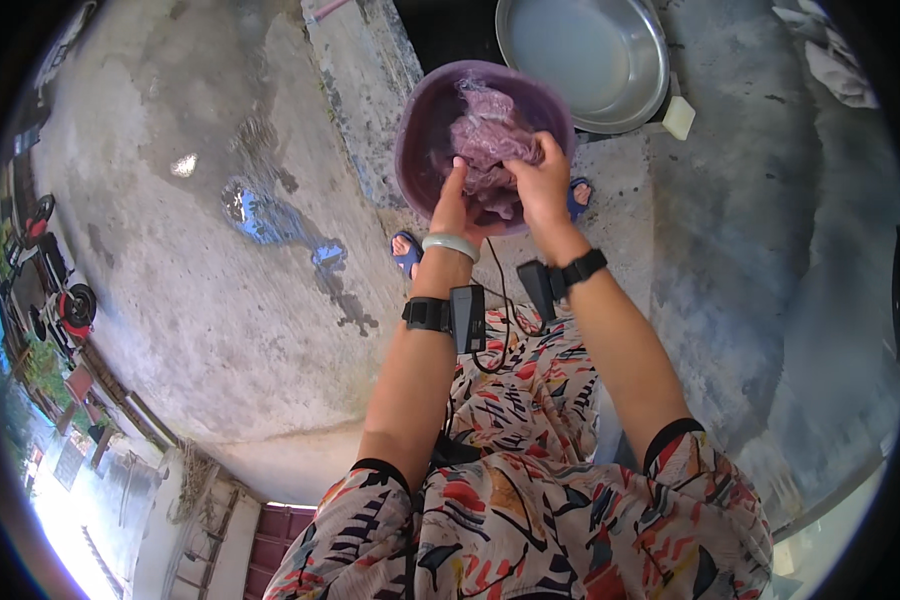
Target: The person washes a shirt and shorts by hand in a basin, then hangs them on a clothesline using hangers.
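Purple plastic hides most of what we are doing: the wall of the purple basin blocks our view of its bottom, so we cannot tell whether water stands in it. Our left hand grips the near rim, thumb up inside, fingers curled under and out of sight. Our right hand is closed around a wet purple cloth, bunched and lifted in the basin; its fingertips are buried in the folds. Beyond, on the far right, a metal basin holds cloudy water, its far rim cut off by the picture's edge. A pale bar of soap lies just beside it on the concrete floor. Blue sandals peek out below the purple basin, mostly covered by our arms.
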`<move>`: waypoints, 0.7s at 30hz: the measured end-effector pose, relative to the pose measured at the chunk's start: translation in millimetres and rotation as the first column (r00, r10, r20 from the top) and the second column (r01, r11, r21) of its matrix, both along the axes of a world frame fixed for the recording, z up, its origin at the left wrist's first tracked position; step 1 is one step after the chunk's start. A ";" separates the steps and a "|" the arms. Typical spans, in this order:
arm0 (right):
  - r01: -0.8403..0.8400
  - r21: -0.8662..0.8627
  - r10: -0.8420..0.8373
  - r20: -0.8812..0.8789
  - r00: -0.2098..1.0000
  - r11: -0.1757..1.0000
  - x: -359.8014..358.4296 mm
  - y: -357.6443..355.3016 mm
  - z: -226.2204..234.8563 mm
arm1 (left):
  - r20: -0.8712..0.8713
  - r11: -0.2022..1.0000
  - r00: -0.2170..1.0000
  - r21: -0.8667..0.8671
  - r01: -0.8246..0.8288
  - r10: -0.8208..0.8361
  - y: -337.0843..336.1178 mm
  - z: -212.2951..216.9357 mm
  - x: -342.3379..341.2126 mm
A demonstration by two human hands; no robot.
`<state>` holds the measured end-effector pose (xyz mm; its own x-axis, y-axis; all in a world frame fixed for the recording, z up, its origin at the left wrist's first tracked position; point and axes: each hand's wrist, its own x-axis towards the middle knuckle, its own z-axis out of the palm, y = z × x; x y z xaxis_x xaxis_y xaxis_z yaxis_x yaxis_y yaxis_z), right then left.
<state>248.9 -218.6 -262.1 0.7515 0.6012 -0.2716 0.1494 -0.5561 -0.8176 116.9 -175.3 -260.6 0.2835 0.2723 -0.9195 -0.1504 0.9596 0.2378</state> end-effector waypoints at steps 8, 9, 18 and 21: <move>0.264 0.258 -0.056 -0.608 0.792 0.930 -39.3 -11.8 95.6 | 0.467 0.937 0.814 -0.219 -0.273 0.346 14.2 8.5 10.7; 0.223 0.223 -0.036 -0.626 0.779 0.949 -39.7 -15.2 100.2 | 0.515 0.940 0.786 -0.181 -0.290 0.342 14.7 2.8 11.2; -0.187 0.096 0.198 -0.720 0.665 0.978 19.5 -26.9 75.3 | 0.725 0.984 0.677 -0.008 -0.177 0.127 23.1 -10.4 -0.7; -0.381 -0.026 0.250 -0.712 0.656 0.924 29.4 -23.6 64.4 | 0.657 0.987 0.749 0.052 -0.154 0.082 26.3 -4.8 6.3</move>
